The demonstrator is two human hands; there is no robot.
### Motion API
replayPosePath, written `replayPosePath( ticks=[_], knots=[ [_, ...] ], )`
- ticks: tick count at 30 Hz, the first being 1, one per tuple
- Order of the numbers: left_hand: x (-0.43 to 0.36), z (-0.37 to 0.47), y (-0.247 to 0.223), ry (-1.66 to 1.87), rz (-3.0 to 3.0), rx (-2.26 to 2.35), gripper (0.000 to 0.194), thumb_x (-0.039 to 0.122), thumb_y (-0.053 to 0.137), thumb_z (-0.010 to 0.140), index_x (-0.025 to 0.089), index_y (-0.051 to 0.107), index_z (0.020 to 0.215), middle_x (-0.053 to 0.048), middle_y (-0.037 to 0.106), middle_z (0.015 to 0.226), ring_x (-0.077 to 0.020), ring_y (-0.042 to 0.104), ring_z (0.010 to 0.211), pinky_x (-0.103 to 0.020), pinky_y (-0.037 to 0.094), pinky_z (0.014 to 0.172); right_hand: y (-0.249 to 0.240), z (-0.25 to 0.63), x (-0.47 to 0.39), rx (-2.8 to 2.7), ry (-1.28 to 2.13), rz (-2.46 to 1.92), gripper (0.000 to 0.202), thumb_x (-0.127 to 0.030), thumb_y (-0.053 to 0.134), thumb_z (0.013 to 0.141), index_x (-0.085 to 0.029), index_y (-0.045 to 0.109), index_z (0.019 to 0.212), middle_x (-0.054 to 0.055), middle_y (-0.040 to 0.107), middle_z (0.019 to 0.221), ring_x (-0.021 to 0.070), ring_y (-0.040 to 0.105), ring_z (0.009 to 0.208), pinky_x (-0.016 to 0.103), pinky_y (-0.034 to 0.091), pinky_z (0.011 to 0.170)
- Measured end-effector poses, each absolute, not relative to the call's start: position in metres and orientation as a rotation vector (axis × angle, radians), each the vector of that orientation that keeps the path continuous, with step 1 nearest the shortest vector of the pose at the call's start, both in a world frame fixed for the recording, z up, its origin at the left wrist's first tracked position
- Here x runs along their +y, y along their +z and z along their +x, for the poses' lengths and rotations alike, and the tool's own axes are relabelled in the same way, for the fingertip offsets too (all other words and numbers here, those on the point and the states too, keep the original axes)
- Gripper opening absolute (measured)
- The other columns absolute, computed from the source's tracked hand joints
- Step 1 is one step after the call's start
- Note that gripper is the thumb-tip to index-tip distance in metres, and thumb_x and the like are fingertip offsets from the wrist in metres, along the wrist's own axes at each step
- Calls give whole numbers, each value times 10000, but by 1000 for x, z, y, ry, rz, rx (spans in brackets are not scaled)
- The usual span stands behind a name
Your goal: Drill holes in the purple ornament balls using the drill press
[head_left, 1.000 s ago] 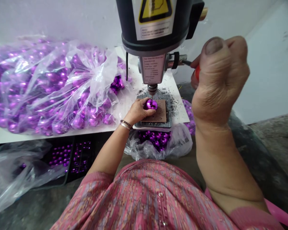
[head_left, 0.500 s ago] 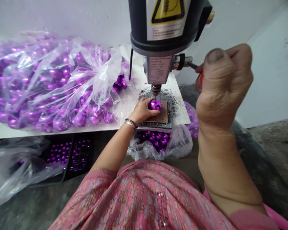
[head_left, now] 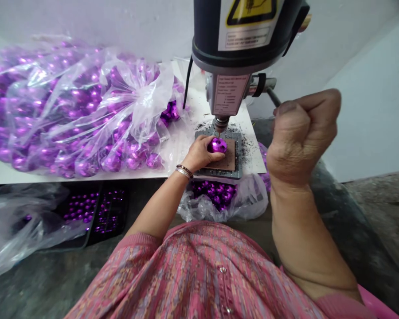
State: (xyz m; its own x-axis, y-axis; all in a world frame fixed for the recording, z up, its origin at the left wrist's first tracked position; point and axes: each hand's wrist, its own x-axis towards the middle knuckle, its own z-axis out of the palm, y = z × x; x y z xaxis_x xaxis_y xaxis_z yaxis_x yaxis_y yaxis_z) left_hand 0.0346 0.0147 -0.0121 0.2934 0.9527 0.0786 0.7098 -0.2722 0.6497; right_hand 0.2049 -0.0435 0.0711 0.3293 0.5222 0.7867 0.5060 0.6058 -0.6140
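Observation:
My left hand [head_left: 201, 153] pinches a shiny purple ball [head_left: 217, 145] between thumb and fingers, on a brown board [head_left: 226, 160] that lies on the grey base of a drill press. The thin drill bit [head_left: 219, 134] points straight down at the top of the ball; whether it has entered the ball is too small to tell. My right hand [head_left: 294, 135] is closed round the end of the press's feed lever [head_left: 273, 96], to the right of the dark drill press head [head_left: 237, 55]. The lever's grip is hidden inside my fingers.
A big clear bag of purple balls [head_left: 69, 110] fills the left of the white tabletop [head_left: 177, 165]. An open bag [head_left: 249, 201] of purple balls sits below the press. Black trays [head_left: 96, 217] with purple pieces lie lower left. Dark shavings surround the base.
My right hand has moved down and slightly left with the lever, which tilts more steeply. My left hand still holds the ball on the board. The whole view has shifted slightly.

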Motion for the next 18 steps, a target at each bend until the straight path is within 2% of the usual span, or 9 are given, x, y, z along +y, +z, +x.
replayPosePath(
  ticks=[4,10,14,18],
  knots=[
    [13,36,-11,631,2056,1501,546,300,875,727,149,727,1231,-79,681,1159,-231,652,1089,-358,514,1059,60,202,-41,-1261,-36,-969,337,-435,457,1001,-134,473,849,-42,465,747,-1,437,706,190,385,707],
    [12,37,-12,666,2020,1490,504,303,883,713,164,739,1176,-55,682,1087,-211,649,1024,-348,525,1021,42,200,-33,-1214,-60,-922,341,-448,458,1004,-153,507,840,-28,500,756,8,485,706,200,415,695],
    [10,38,-12,688,2001,1490,477,302,883,719,164,748,1155,-56,684,1082,-215,647,1038,-340,518,1022,27,199,-28,-1196,-42,-903,396,-518,457,994,-163,512,826,-32,487,728,12,483,668,204,400,658],
    [8,39,-8,648,1987,1512,495,310,878,731,167,740,1184,-57,699,1057,-239,640,1101,-352,513,1034,46,197,-30,-1139,-28,-912,446,-559,457,990,-147,506,823,-41,461,691,6,458,637,211,389,669]
  ],
)
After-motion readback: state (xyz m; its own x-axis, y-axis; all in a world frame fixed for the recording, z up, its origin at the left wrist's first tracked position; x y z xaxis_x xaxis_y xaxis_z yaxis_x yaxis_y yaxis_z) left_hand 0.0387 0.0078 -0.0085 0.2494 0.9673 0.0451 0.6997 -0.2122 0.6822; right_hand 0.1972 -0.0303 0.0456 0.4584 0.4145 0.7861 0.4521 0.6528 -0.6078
